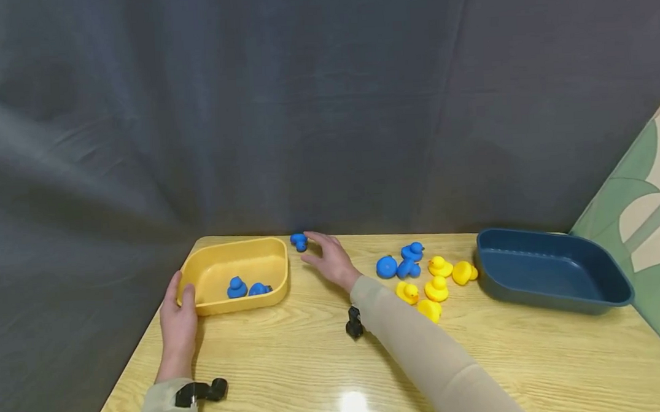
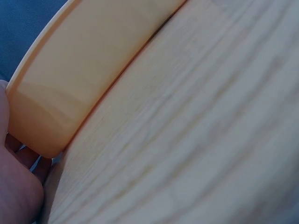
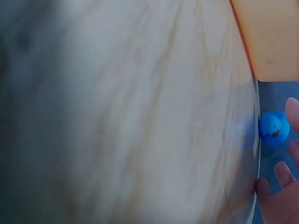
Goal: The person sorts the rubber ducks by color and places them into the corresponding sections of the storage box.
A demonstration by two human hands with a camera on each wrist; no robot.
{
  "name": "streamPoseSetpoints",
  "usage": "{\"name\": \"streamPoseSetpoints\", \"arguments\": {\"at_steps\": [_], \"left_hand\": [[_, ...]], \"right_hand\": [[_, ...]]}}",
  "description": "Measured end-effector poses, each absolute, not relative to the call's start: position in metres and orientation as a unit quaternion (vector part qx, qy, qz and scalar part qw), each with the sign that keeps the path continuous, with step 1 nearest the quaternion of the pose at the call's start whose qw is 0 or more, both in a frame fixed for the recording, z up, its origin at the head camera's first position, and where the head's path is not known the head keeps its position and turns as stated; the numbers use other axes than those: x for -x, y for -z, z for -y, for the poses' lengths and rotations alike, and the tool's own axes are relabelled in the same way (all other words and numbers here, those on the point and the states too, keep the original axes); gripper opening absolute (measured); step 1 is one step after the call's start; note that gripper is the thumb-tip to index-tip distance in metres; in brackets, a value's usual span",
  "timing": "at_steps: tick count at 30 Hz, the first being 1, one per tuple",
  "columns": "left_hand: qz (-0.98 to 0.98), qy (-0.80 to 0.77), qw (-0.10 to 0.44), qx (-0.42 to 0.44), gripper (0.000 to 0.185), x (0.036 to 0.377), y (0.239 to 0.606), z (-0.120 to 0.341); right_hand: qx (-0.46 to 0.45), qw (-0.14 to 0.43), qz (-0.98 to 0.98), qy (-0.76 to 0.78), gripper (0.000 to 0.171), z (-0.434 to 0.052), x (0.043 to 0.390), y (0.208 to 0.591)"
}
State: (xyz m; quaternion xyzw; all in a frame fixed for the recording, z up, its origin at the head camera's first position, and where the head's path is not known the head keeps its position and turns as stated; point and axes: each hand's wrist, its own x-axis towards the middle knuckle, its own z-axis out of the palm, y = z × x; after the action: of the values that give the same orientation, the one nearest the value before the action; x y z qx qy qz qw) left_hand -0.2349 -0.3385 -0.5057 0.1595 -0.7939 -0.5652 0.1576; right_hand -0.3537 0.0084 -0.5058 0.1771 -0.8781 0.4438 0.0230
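Note:
My left hand [image 1: 178,323] grips the left end of a yellow plastic tub [image 1: 238,254], thumb at the rim and fingers around the outside. The left wrist view shows fingers at the corner of the tub wall [image 2: 88,60]. Inside the tub sit a blue rubber duck [image 1: 236,288] and another blue duck [image 1: 258,289]. Right of the tub, by the table's back edge, a loose blue duck [image 1: 298,240] lies tipped over. My right hand [image 1: 332,260] reaches to it with fingers spread; in the right wrist view the duck [image 3: 274,127] is beside the fingertips, not gripped.
Right of my right hand is a group of blue ducks [image 1: 387,267] and several yellow ducks [image 1: 436,288]. A dark blue tub [image 1: 555,300] stands at the table's right side. A dark grey curtain [image 1: 326,108] hangs along the back edge of the wooden table [image 1: 282,368].

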Motion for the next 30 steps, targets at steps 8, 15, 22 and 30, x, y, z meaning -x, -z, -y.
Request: {"name": "streamPoseSetpoints", "arguments": {"at_steps": [8, 15, 22, 30], "left_hand": [[0.797, 0.56, 0.153, -0.163, 0.067, 0.235, 0.505, 0.337], [0.804, 0.553, 0.151, -0.157, 0.067, 0.236, 0.505, 0.337], [0.805, 0.55, 0.151, -0.161, 0.068, 0.237, 0.506, 0.338], [0.802, 0.553, 0.156, -0.163, 0.067, 0.236, 0.506, 0.339]], "right_hand": [[-0.199, 0.005, 0.879, -0.433, 0.067, -0.006, 0.361, 0.511], [-0.218, -0.01, 0.891, -0.398, 0.071, -0.005, 0.352, 0.489], [-0.233, -0.018, 0.893, -0.385, 0.075, -0.003, 0.357, 0.491], [-0.216, -0.022, 0.903, -0.372, 0.072, 0.004, 0.357, 0.491]]}}
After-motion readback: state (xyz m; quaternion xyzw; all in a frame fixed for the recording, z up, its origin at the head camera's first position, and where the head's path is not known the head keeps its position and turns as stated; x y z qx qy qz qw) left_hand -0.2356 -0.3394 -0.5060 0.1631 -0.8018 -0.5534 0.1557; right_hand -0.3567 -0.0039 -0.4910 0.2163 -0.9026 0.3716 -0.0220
